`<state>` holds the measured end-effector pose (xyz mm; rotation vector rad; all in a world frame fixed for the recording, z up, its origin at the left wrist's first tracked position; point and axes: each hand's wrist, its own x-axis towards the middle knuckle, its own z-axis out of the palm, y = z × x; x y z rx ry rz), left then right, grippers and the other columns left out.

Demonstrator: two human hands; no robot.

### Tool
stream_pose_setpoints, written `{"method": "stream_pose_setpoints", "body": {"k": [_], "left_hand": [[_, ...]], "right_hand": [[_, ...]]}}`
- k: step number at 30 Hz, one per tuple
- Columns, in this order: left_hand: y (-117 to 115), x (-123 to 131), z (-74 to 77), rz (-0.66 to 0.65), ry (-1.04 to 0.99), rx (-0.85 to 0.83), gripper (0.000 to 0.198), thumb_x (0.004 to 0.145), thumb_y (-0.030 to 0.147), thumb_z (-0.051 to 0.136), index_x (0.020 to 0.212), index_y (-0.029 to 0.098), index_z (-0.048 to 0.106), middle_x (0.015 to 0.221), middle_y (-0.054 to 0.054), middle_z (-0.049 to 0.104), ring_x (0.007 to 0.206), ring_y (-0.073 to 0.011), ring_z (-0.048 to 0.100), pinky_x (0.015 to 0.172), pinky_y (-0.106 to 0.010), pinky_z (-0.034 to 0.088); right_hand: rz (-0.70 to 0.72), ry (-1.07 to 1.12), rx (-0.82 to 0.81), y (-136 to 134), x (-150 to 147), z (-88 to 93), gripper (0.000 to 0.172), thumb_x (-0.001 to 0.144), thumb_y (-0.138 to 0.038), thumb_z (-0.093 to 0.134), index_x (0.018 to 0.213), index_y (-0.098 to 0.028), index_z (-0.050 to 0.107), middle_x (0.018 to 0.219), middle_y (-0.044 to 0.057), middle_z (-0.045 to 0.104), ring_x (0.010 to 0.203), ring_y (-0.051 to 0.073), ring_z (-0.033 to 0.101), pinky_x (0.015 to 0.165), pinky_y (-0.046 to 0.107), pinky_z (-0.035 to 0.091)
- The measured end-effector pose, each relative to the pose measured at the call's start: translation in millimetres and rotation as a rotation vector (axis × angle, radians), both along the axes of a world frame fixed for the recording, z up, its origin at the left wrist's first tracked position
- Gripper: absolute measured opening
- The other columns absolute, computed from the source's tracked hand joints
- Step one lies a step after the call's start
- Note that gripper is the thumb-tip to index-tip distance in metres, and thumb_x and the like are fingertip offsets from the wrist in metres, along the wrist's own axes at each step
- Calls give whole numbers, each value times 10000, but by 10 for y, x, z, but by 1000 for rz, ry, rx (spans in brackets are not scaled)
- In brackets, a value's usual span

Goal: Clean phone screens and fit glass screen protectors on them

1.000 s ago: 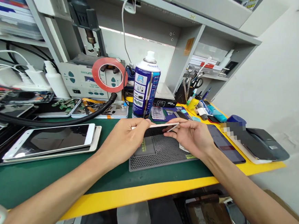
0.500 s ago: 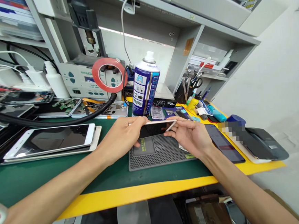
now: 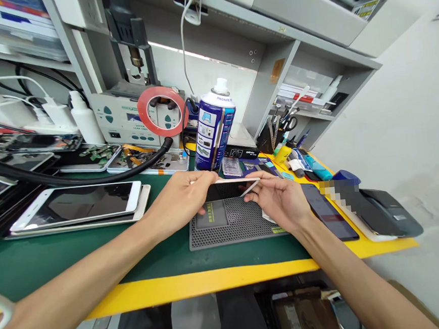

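Observation:
A smartphone (image 3: 227, 189) with a dark screen and a pale rim is held level above a grey perforated mat (image 3: 243, 223). My left hand (image 3: 186, 197) is closed on its left end, thumb along the upper edge. At the other end, my right hand (image 3: 278, 195) grips the phone between thumb and fingers. A small white piece partly shows beneath my right hand on the mat; I cannot make out what it is. The phone's back is hidden from view.
A blue spray can (image 3: 214, 127) stands behind the phone. White phones (image 3: 133, 196) lie stacked at left. The hot-air station (image 3: 119, 124) carries a red tape roll (image 3: 143, 112). A black hose (image 3: 129, 175) crosses the left side. At right lies a dark tablet (image 3: 327, 211).
The view has shifted very slightly. Both hands keep their hold on the phone, which shows almost the same tilt and place.

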<state>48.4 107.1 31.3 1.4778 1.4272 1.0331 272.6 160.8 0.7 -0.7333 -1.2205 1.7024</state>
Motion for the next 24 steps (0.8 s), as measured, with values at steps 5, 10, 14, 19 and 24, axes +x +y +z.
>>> {"method": "stream_pose_setpoints", "body": {"k": [5, 10, 14, 19, 24], "left_hand": [[-15, -11, 21, -40, 5, 10, 384, 842, 478, 465, 709, 202, 698, 681, -22, 666, 604, -191, 604, 554, -266, 536], [-10, -18, 11, -35, -5, 13, 376, 830, 484, 480, 681, 206, 685, 637, -18, 638, 639, -205, 609, 563, -268, 546], [-1, -18, 6, -31, -25, 18, 360, 810, 487, 501, 679, 208, 688, 605, -18, 611, 648, -217, 612, 554, -274, 552], [1, -20, 8, -39, -18, 19, 361, 802, 479, 494, 706, 209, 714, 603, -17, 613, 626, -218, 612, 553, -282, 549], [0, -27, 11, -45, 16, 30, 371, 811, 477, 474, 709, 220, 721, 615, -9, 631, 604, -209, 615, 556, -276, 539]], "right_hand": [[-19, 7, -13, -4, -10, 8, 266, 820, -155, 504, 890, -175, 759, 914, 93, 653, 907, 247, 597, 751, 373, 517], [-25, 7, -15, -3, -16, 19, 254, 806, -160, 515, 880, -179, 757, 900, 88, 648, 928, 260, 602, 752, 386, 522], [-26, 1, -21, -3, -23, 27, 256, 800, -160, 513, 865, -183, 759, 890, 90, 651, 929, 265, 600, 758, 392, 525], [-30, 20, -31, -3, -28, 23, 270, 802, -144, 505, 864, -167, 767, 921, 95, 646, 906, 252, 595, 760, 384, 524], [-30, 31, -28, -3, -15, 6, 268, 805, -138, 512, 872, -162, 770, 930, 92, 633, 910, 251, 593, 768, 384, 525]]}}
